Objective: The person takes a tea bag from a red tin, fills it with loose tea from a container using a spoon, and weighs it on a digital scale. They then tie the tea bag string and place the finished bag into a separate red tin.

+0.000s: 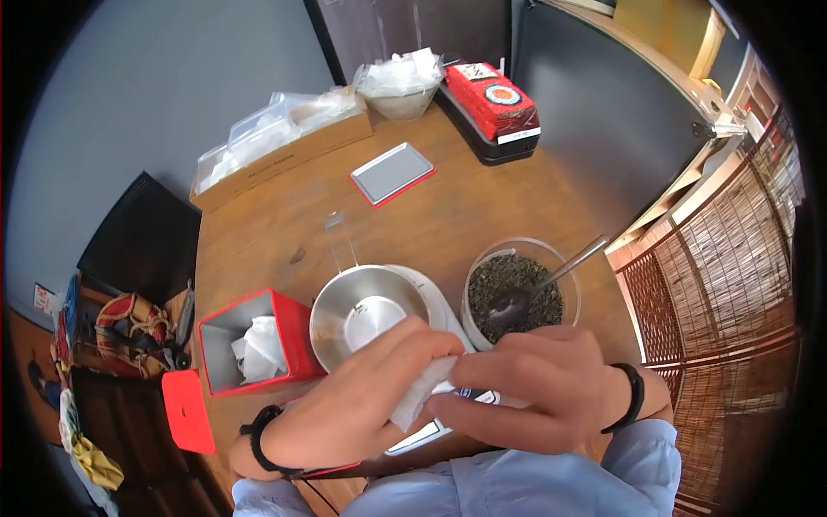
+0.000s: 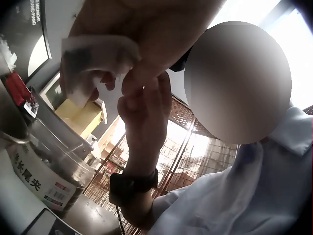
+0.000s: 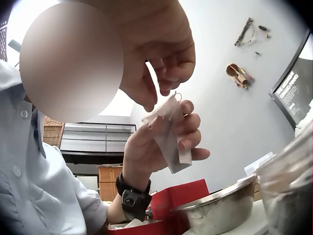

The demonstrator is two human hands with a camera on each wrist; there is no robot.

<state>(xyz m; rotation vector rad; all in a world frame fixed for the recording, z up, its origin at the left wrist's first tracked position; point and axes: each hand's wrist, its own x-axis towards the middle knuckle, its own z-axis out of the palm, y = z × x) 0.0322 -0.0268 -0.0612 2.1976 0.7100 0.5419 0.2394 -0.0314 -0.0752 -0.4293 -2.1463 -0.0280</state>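
My left hand [image 1: 357, 396] grips a small white tea bag [image 1: 424, 395] between thumb and fingers, above the front of a white scale [image 1: 418, 439]. A dark patch shows through the thin bag [image 2: 100, 51] in the left wrist view. The right hand [image 1: 534, 388] has its curled thumb and fingertips at the bag's top edge, pinching it, and a fine loop stands up there in the right wrist view. On the scale is a steel pan [image 1: 370, 306] with a few dark bits inside. Beside it, a clear tub [image 1: 573, 302] holds dark dried leaves [image 1: 495, 280] and a metal spoon [image 1: 564, 269].
Left of the pan lies an open red tin [image 1: 297, 336] with white bags in it, its red lid [image 1: 187, 409] near the table edge. Farther back are a grey tray [image 1: 392, 172], a cardboard box [image 1: 284, 164], a filled bowl [image 1: 401, 99] and a red package [image 1: 495, 95] on a black device.
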